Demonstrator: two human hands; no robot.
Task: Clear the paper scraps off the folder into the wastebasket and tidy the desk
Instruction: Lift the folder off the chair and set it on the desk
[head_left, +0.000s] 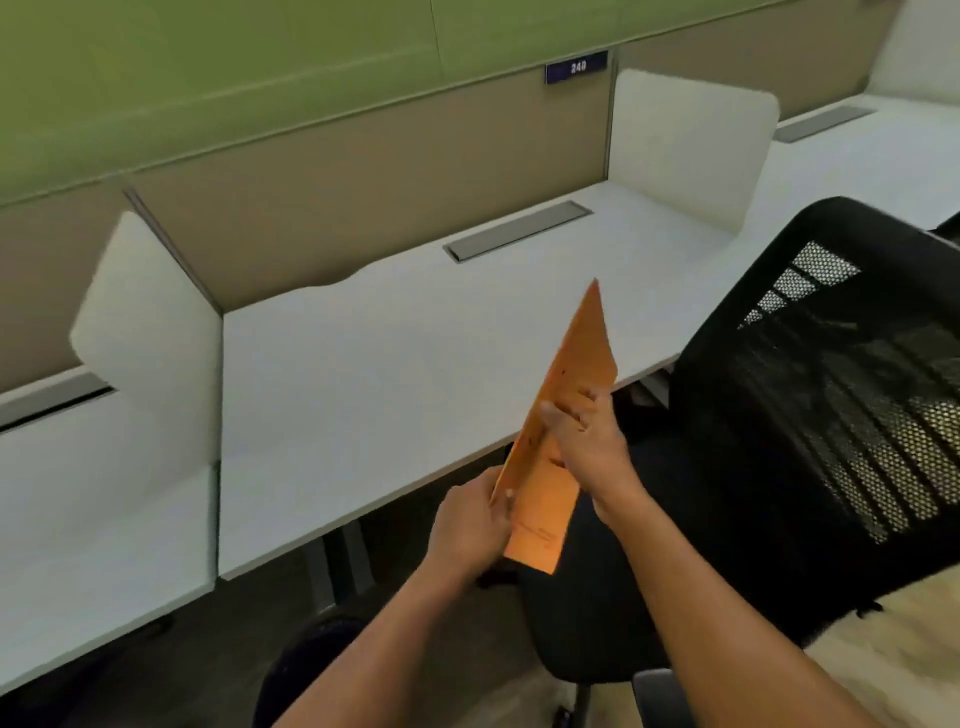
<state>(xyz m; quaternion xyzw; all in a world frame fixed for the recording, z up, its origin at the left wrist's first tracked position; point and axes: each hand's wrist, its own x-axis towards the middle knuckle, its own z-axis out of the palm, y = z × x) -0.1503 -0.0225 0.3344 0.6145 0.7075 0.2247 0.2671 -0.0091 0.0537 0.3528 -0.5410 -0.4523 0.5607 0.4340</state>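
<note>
Both forearms rise from the bottom of the frame to an orange folder (558, 415), held tilted on edge at centre frame, over the front lip of the white counter (363, 374). Left hand (470, 527) pinches the folder's lower edge; right hand (584, 439) clamps its middle, fingers wrapped across it. No scraps or wastebasket show. Tilted this steeply, any scraps left would likely slide to the floor rather than a bin. A black mesh chair (821, 405) crowds the right. Upper centre, a blue plate (576, 66) reads "240"; the folder's print is illegible.
</note>
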